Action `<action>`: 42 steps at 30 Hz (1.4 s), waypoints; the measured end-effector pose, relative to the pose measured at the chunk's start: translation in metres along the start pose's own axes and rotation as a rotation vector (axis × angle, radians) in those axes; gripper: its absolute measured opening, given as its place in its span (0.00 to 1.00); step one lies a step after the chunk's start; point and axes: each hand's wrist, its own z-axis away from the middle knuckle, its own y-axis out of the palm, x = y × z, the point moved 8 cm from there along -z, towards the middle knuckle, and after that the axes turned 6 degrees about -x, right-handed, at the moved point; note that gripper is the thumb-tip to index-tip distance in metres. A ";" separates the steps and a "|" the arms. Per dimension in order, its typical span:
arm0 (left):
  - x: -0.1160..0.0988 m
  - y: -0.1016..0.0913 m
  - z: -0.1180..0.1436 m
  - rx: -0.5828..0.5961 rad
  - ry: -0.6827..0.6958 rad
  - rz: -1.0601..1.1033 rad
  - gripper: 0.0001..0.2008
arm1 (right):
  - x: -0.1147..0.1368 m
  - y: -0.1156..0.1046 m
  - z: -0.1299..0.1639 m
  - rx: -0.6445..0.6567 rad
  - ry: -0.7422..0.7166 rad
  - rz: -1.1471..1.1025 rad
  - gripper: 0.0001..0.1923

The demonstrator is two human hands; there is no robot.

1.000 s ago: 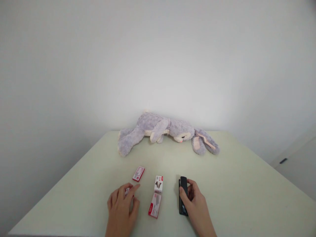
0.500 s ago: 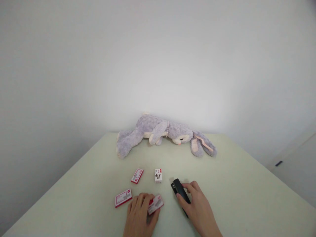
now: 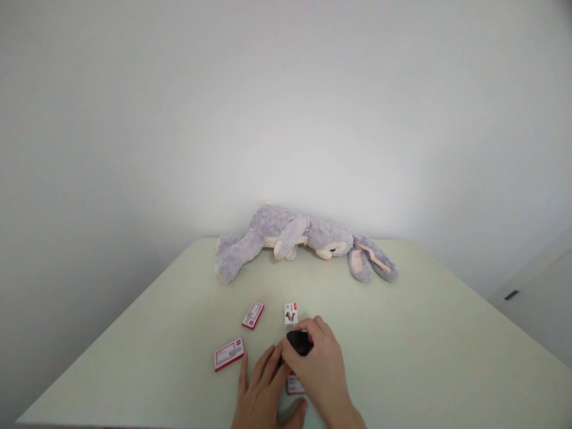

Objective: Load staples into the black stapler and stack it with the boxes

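Because the head camera looks down over the near edge of the table (image 3: 411, 345), both hands meet near the middle of that edge. The right hand (image 3: 319, 363) grasps a black stapler (image 3: 300, 342) between thumb and fingers, seemingly because its narrow body suits a pinch. The left hand (image 3: 263, 393) spreads its fingers beside and around the near box (image 3: 295, 384), perhaps to steady it; whether it grips, I cannot tell, as the hands cover much of the contact. Its little finger lies at or just beside the left box (image 3: 229, 354), which lies flat, probably for stability. Farther toward the far edge, the small red box (image 3: 252, 315) and the picture box (image 3: 291, 313) sit apart, easy to tell from one another. Along the far edge lies a plush rabbit (image 3: 277, 226), presumably set back to leave working room.
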 end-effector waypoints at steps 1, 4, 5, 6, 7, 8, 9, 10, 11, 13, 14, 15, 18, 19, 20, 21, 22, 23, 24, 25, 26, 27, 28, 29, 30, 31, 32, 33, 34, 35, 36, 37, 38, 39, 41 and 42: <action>0.002 -0.004 -0.001 0.012 0.013 0.001 0.36 | -0.010 -0.007 -0.003 -0.043 0.055 -0.099 0.08; 0.004 -0.014 -0.003 -0.007 0.046 0.002 0.36 | -0.055 -0.037 -0.010 -0.167 0.255 -0.312 0.20; 0.004 -0.016 -0.004 -0.019 0.046 0.005 0.36 | -0.071 -0.046 -0.009 -0.180 0.315 -0.332 0.23; 0.004 -0.017 -0.004 -0.030 0.035 0.007 0.35 | -0.087 -0.055 -0.008 -0.175 0.364 -0.330 0.26; 0.005 -0.017 -0.005 -0.037 0.014 0.011 0.34 | -0.101 -0.063 -0.005 -0.159 0.401 -0.311 0.28; 0.006 -0.017 -0.005 -0.040 -0.014 0.018 0.32 | -0.113 -0.071 -0.002 -0.149 0.424 -0.280 0.29; 0.007 -0.016 -0.005 -0.030 -0.037 0.031 0.29 | -0.124 -0.079 0.003 -0.149 0.440 -0.244 0.30; 0.007 -0.015 -0.006 -0.007 -0.055 0.051 0.27 | -0.133 -0.086 0.008 -0.155 0.453 -0.208 0.30; 0.008 -0.014 -0.006 0.023 -0.066 0.078 0.25 | -0.139 -0.090 0.014 -0.156 0.466 -0.182 0.30; 0.008 -0.012 -0.008 0.090 -0.077 0.132 0.23 | -0.145 -0.085 0.027 -0.101 0.489 -0.172 0.30; 0.008 -0.012 -0.009 0.111 -0.088 0.150 0.23 | -0.143 -0.076 0.034 -0.039 0.491 -0.190 0.31; 0.008 -0.013 -0.010 0.121 -0.103 0.162 0.23 | -0.139 -0.063 0.040 0.046 0.487 -0.219 0.31; 0.006 -0.013 -0.015 0.133 -0.139 0.179 0.23 | -0.118 -0.014 0.059 0.325 0.471 -0.328 0.31; 0.005 -0.013 -0.016 0.133 -0.150 0.181 0.24 | -0.111 0.001 0.063 0.398 0.469 -0.362 0.31; 0.005 -0.013 -0.017 0.134 -0.157 0.184 0.24 | -0.105 0.012 0.066 0.445 0.463 -0.389 0.31; 0.004 -0.012 -0.018 0.139 -0.160 0.190 0.24 | -0.102 0.021 0.066 0.461 0.450 -0.404 0.31; 0.004 -0.013 -0.018 0.144 -0.161 0.197 0.23 | -0.101 0.025 0.064 0.453 0.431 -0.406 0.31; 0.005 -0.013 -0.018 0.151 -0.160 0.204 0.23 | -0.102 0.027 0.062 0.436 0.412 -0.393 0.30; 0.005 -0.014 -0.018 0.157 -0.159 0.210 0.22 | -0.104 0.026 0.060 0.418 0.394 -0.371 0.30; 0.006 -0.016 -0.018 0.164 -0.158 0.216 0.20 | -0.108 0.023 0.058 0.404 0.383 -0.343 0.29; 0.008 -0.017 -0.017 0.169 -0.156 0.220 0.19 | -0.113 0.020 0.057 0.397 0.380 -0.312 0.28; 0.009 -0.019 -0.017 0.170 -0.156 0.222 0.18 | -0.117 0.014 0.056 0.392 0.378 -0.276 0.26; 0.010 -0.020 -0.016 0.170 -0.154 0.223 0.18 | -0.120 0.007 0.055 0.383 0.372 -0.230 0.24; 0.011 -0.021 -0.016 0.170 -0.150 0.224 0.18 | -0.121 -0.001 0.053 0.367 0.361 -0.171 0.23; 0.011 -0.022 -0.015 0.169 -0.145 0.224 0.18 | -0.120 -0.010 0.051 0.342 0.343 -0.102 0.21; 0.012 -0.021 -0.015 0.170 -0.138 0.223 0.19 | -0.115 -0.018 0.048 0.316 0.316 -0.037 0.20; 0.012 -0.021 -0.015 0.166 -0.131 0.218 0.19 | -0.107 -0.024 0.045 0.293 0.280 0.012 0.19; 0.012 -0.021 -0.015 0.156 -0.125 0.209 0.19 | -0.097 -0.027 0.042 0.280 0.240 0.038 0.19; 0.011 -0.021 -0.015 0.142 -0.117 0.198 0.20 | -0.086 -0.027 0.039 0.279 0.200 0.041 0.20; 0.011 -0.021 -0.015 0.127 -0.110 0.185 0.20 | -0.075 -0.024 0.037 0.290 0.164 0.020 0.20; 0.010 -0.021 -0.015 0.113 -0.103 0.173 0.20 | -0.064 -0.017 0.035 0.307 0.136 -0.021 0.20; 0.010 -0.021 -0.016 0.104 -0.097 0.164 0.21 | -0.055 -0.009 0.035 0.331 0.123 -0.073 0.21; 0.009 -0.021 -0.016 0.103 -0.093 0.158 0.21 | -0.049 0.001 0.035 0.352 0.124 -0.137 0.21; 0.008 -0.021 -0.016 0.107 -0.091 0.155 0.22 | -0.045 0.011 0.035 0.372 0.139 -0.209 0.21; 0.008 -0.021 -0.016 0.118 -0.095 0.155 0.23 | -0.044 0.029 0.037 0.384 0.200 -0.345 0.21; 0.008 -0.021 -0.016 0.121 -0.098 0.156 0.22 | -0.045 0.037 0.038 0.379 0.237 -0.398 0.21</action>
